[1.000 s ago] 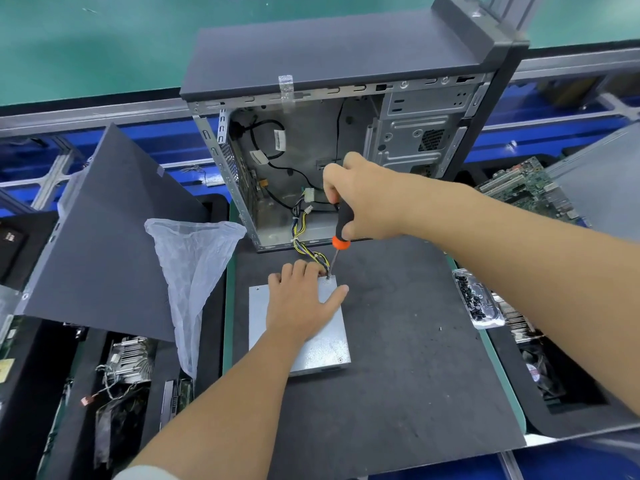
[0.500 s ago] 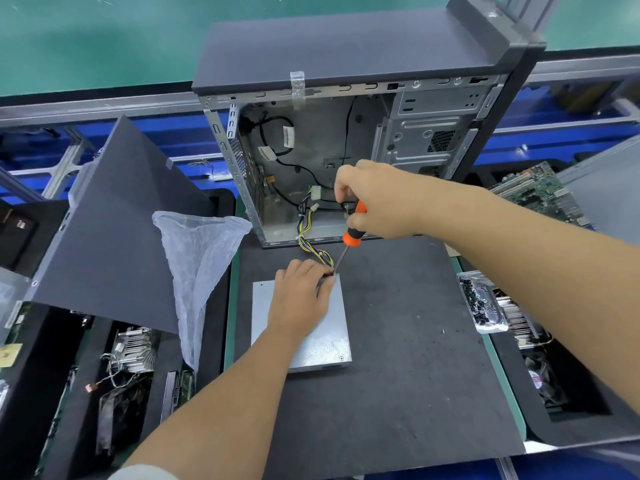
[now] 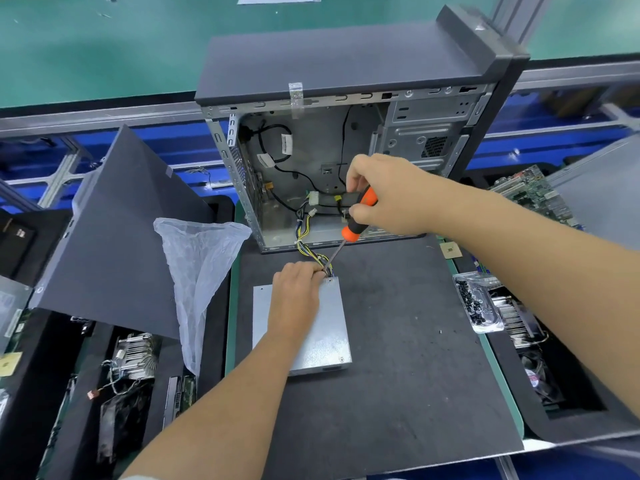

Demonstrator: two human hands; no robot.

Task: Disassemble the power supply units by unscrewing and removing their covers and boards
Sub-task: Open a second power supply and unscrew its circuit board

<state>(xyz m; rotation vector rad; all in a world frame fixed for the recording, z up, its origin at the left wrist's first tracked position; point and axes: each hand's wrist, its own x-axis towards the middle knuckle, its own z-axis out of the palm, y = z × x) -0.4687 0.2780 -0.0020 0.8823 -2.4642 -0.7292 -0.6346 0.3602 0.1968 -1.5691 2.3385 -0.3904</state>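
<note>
Silver power supply [image 3: 329, 341] under left hand [image 3: 294, 299] fingers curled at wires, right hand [image 3: 384, 199] gripping orange screwdriver [image 3: 356, 220]

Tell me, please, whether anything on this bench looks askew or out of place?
The dark side panel on the left sits tilted, propped over the component bins rather than lying flat. A lone screw lies loose on the black mat.

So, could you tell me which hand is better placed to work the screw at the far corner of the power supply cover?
The right hand. It already grips the screwdriver, whose tip sits at the far right corner of the power supply. The left hand rests on the cover, steadying it by the cable bundle.
</note>
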